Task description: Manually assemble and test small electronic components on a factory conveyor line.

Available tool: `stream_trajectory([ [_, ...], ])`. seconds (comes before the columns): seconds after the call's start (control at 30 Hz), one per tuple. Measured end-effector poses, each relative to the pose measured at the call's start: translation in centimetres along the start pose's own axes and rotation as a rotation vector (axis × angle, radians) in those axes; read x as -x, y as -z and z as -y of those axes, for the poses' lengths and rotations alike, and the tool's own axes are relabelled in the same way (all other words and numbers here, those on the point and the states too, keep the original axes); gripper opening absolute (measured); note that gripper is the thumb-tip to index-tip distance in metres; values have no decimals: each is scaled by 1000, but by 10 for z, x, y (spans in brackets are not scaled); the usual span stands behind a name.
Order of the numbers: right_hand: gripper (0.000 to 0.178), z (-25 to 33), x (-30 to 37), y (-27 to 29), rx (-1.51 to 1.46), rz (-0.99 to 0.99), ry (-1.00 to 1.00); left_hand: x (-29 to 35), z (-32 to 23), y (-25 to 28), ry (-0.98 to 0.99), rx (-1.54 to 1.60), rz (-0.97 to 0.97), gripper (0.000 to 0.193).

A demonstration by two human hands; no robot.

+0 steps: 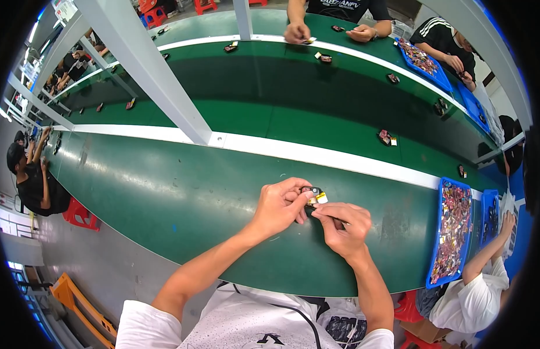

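Observation:
A small black-cased piece [310,190] with a yellow-and-white tab on its side is held over the green worktable [183,198]. My left hand [281,202] closes on it, thumb and fingers pinching the case from the left. From the right, my right hand [344,225] meets its lower edge by the tab, fingertips pressed together. Whether those fingertips hold a separate small part is too small to make out. The inner side of the piece is partly covered by my fingers.
A green conveyor belt [252,116] carrying several small dark pieces runs beyond a white rail [305,156]. At right stands a blue tray [435,256] of many small reddish parts. Co-workers sit across the belt and at both sides. A slanting white post [159,75] rises from the rail.

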State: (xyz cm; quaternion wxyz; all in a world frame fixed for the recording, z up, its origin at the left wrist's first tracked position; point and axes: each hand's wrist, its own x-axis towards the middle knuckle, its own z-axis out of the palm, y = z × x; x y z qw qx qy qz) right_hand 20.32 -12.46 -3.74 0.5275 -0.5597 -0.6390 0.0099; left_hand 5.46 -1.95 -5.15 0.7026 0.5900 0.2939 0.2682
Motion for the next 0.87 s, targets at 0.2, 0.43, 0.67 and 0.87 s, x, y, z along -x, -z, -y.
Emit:
stream_trajectory([
  [0.2, 14, 1, 2, -1, -21, -3, -47, 0, 3, -2, -12, -56, -33, 17],
  [0.43, 16, -1, -1, -2, -1, -103, -21, -21, 7, 7, -5, 24, -111, 15],
  [0.67, 16, -6, -1, 1, 20, -137, -73, -125, -20, 67, -214, -321, -394, 22],
  [0.87, 15, -11, 3, -4, 66, -181, 23, -165, -36, 90, -154, -1264, -674, 47],
])
